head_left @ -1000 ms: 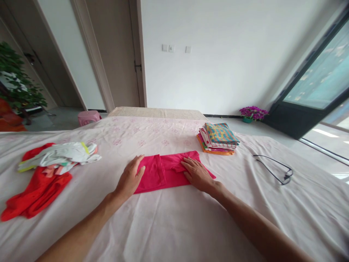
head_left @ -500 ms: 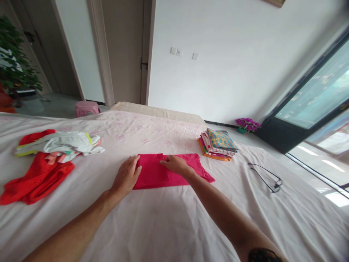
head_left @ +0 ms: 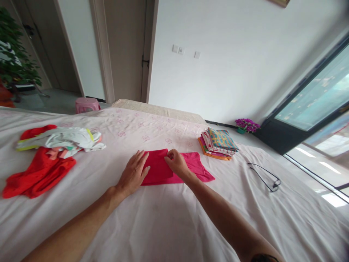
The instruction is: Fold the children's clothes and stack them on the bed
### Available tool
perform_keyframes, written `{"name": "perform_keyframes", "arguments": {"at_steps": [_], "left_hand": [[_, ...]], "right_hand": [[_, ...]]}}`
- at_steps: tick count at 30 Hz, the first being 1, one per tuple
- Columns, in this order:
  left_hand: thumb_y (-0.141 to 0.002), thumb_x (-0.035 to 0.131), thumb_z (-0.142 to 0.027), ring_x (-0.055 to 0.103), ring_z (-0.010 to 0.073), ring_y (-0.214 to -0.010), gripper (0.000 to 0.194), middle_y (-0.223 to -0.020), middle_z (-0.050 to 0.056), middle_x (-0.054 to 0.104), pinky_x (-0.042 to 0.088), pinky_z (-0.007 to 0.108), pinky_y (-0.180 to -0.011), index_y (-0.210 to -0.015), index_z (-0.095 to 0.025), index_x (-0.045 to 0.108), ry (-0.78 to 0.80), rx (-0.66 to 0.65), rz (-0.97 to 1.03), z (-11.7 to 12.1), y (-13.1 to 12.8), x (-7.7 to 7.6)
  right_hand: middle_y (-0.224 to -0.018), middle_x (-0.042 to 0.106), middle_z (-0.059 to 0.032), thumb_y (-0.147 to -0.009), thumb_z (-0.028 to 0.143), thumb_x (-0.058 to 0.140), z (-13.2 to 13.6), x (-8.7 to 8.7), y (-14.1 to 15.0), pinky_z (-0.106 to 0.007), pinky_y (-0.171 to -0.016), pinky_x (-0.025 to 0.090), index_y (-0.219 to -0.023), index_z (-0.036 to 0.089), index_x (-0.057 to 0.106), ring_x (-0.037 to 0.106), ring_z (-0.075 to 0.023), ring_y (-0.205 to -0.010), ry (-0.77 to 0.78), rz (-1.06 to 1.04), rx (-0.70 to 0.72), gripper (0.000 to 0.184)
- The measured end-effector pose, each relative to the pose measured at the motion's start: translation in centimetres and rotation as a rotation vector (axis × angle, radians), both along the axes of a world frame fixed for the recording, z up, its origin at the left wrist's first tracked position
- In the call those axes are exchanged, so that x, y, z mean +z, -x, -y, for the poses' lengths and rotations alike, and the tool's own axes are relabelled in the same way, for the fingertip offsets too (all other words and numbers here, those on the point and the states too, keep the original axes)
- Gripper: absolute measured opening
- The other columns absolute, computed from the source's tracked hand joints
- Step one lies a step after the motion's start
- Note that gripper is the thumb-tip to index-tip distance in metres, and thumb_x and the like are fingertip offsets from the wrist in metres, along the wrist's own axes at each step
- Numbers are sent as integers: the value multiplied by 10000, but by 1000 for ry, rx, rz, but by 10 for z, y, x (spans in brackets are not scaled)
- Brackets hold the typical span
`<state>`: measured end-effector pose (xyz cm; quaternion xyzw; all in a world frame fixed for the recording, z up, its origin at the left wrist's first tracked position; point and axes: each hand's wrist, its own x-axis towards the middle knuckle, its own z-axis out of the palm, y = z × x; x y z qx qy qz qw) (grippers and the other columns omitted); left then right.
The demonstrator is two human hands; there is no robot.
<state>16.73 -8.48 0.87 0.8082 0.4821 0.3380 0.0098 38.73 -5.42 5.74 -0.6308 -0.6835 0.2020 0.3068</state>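
Observation:
A magenta-pink garment [head_left: 156, 167] lies partly folded on the pale bedsheet [head_left: 163, 225], its left part doubled over in a neat rectangle. The right part spreads as a single wider flap. Flat on the garment's left end rests my left hand [head_left: 133, 171], fingers stretched out and thumb apart. My right hand [head_left: 176, 163] has its fingers curled in a pinch at the upper right edge of the folded layer. Its fingertips appear to hold that edge of the cloth.
To the left lies a loose heap of red clothes [head_left: 40, 174] and white clothes [head_left: 71, 138]. A stack of folded clothes [head_left: 219, 143] sits at the right, with black-framed glasses [head_left: 268, 178] beyond it. A pink stool [head_left: 87, 104] stands past the bed's far edge.
The left end of the garment has shifted right, with my left hand moving onto it. My right hand has moved slightly right and its fingers have curled tighter at the folded edge.

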Motion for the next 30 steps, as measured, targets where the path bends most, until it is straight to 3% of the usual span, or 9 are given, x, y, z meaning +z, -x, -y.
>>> {"name": "perform_keyframes", "arguments": {"at_steps": [5,10,14,17,20,23,26,30], "left_hand": [[-952,437,-436,256,317,-1476,580,-1560,168,363,271,518,-1177,-1462,-161,435,56,-60,-151,6,-15,-1],[-932,457,-476,263,349,-1469,599,-1568,168,345,266,552,-1155,-1461,-195,454,134,-41,-240,7,-20,-5],[-922,474,-474,272,353,-1465,599,-1559,164,365,275,556,-1151,-1459,-209,458,146,-23,-245,9,-21,-4],[-921,479,-470,283,349,-1461,590,-1552,171,378,293,549,-1152,-1444,-197,475,128,-30,-213,9,-20,-5],[-927,472,-432,315,329,-1450,558,-1541,190,386,311,514,-1161,-1408,-151,502,113,3,-61,5,-17,-11],[-896,497,-375,408,308,-1398,549,-1485,188,459,365,496,-1138,-1393,-142,495,183,73,212,-3,-9,-16],[-826,574,-369,558,289,-1264,647,-1428,191,513,484,451,-1024,-1422,-157,437,440,107,533,-10,-1,-10],[-707,726,-414,660,272,-1081,678,-1274,173,642,541,365,-860,-1308,-165,535,784,142,786,-8,1,16]], "right_hand": [[-777,647,9,-814,284,569,3,-7,-21,-233,-583,381,-935,209,569,581,-147,-676,-16,57,-23,142],[-889,680,-29,-897,311,546,16,-6,-30,-269,-654,413,-1057,219,559,615,-183,-761,-40,302,2,185],[-1214,642,-103,-979,357,438,27,2,-30,-356,-891,448,-1264,239,524,591,-244,-1089,-200,522,38,320],[-1474,476,-133,-998,413,404,33,-8,-32,-437,-1120,311,-1455,198,404,400,-275,-1368,-286,638,202,505],[-1572,338,-130,-1017,441,348,35,-24,-36,-471,-1193,204,-1524,144,310,266,-270,-1461,-242,677,290,589],[-1581,312,-125,-1023,448,327,35,-28,-40,-464,-1203,203,-1529,122,307,258,-266,-1469,-193,669,299,602],[-1567,339,-137,-1028,434,317,38,-19,-45,-441,-1193,245,-1518,109,336,285,-264,-1459,-167,636,265,589],[-1575,316,-139,-1028,427,329,45,-16,-53,-464,-1205,212,-1530,114,309,248,-264,-1474,-225,590,291,592]]}}
